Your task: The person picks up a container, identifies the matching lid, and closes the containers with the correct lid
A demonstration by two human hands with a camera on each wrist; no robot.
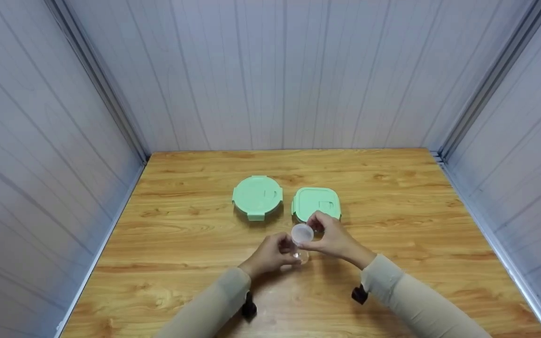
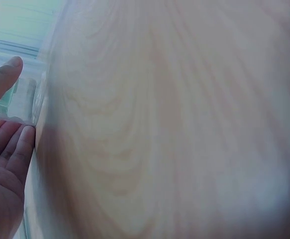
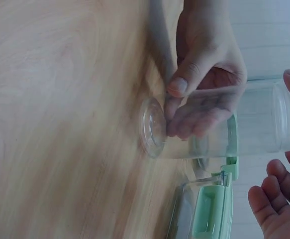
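Note:
A clear plastic jar (image 3: 256, 119) stands upright between both hands, its round base (image 3: 152, 127) close to the tabletop. Its whitish round lid (image 1: 302, 233) faces up in the head view. My left hand (image 1: 270, 253) grips the jar's lower body, thumb on one side and fingers on the other; the left wrist view shows the jar (image 2: 23, 99) between them at the left edge. Around the lid, my right hand (image 1: 336, 238) has its thumb on the near edge and its fingers on the far edge. Part of that hand falls outside the right wrist view.
Behind the hands sit two glass containers with green clip lids: a round one (image 1: 257, 195) to the left and a squarish one (image 1: 315, 199) to the right, just beyond the right hand. The wood-grain table (image 1: 181, 244) is bordered by pale panel walls (image 1: 270, 75).

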